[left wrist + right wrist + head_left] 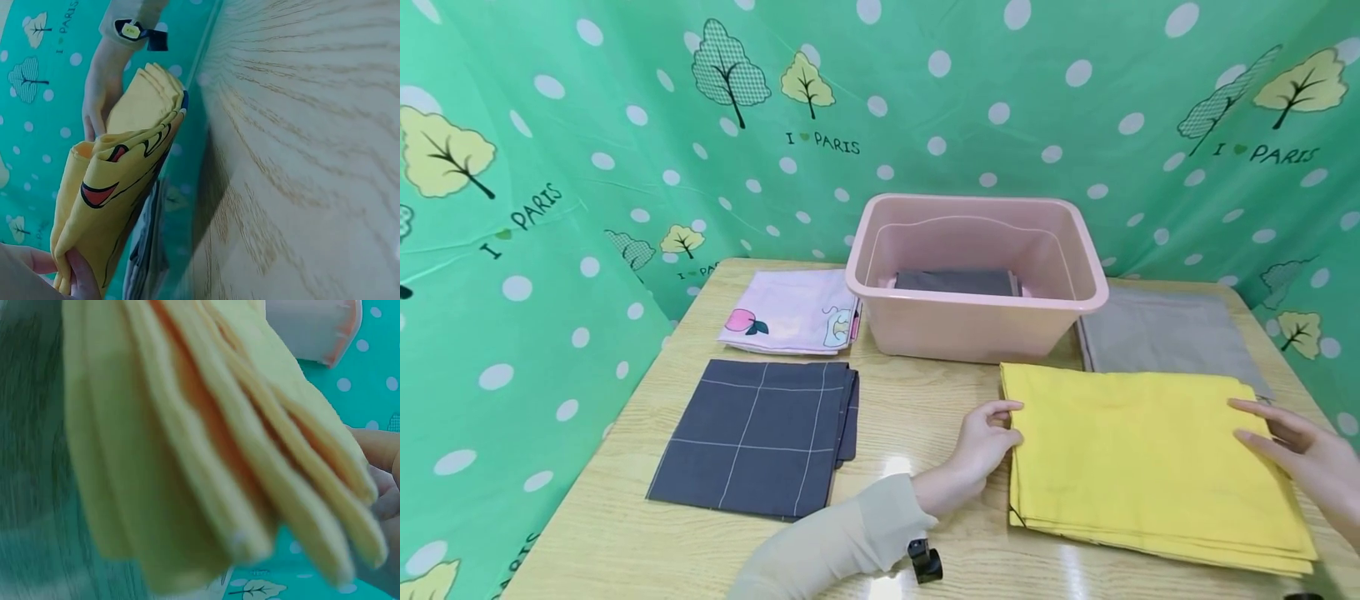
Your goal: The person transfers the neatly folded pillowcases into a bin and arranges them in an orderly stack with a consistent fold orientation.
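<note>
A folded yellow cloth (1138,458) hangs level over the front right of the table, with several layers showing at its near edge. My left hand (977,450) pinches its left edge between thumb and fingers. At the opposite edge my right hand (1318,462) grips the cloth, thumb and fingers spread along the side. From the left wrist view, black lines and red patches show on the underside of the yellow cloth (119,187), which stands off the wooden surface. Loose layered folds of the cloth (206,437) fill the right wrist view, beside the right fingers (375,447).
A pink bin (970,321) stands at the table's back, holding a dark folded cloth (955,283). Left of it lie a pink printed cloth (793,304) and a dark checked cloth (752,433). Behind the yellow cloth is a grey folded cloth (1165,329). A green curtain (925,108) surrounds the table.
</note>
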Demonstrator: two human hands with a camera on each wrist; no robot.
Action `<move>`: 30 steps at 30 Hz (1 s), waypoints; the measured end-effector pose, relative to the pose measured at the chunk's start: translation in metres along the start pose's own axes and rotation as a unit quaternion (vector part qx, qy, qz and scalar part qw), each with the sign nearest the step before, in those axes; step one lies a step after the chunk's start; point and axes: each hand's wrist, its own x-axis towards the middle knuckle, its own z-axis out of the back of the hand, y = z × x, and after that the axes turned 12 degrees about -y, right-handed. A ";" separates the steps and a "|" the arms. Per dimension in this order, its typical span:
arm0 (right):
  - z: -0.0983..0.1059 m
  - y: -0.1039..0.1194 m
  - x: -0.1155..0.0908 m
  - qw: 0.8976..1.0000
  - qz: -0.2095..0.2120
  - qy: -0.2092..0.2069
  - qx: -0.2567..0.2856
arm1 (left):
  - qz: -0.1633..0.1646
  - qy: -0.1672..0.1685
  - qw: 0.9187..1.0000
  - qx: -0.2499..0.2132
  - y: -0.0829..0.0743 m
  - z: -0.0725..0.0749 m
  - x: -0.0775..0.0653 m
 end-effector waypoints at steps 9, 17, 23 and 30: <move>-0.008 0.015 0.004 0.999 -0.013 0.028 -0.028 | -0.008 -0.018 1.000 -0.010 -0.004 0.015 0.003; -0.015 0.028 0.005 0.998 -0.030 0.056 -0.002 | -0.003 -0.027 1.000 -0.011 -0.006 0.026 0.004; -0.021 0.037 0.005 0.996 -0.039 0.073 0.021 | 0.003 -0.041 0.999 -0.004 -0.008 0.035 0.004; -0.030 0.054 0.004 0.995 -0.052 0.081 0.032 | 0.005 -0.055 0.998 -0.004 -0.008 0.049 0.007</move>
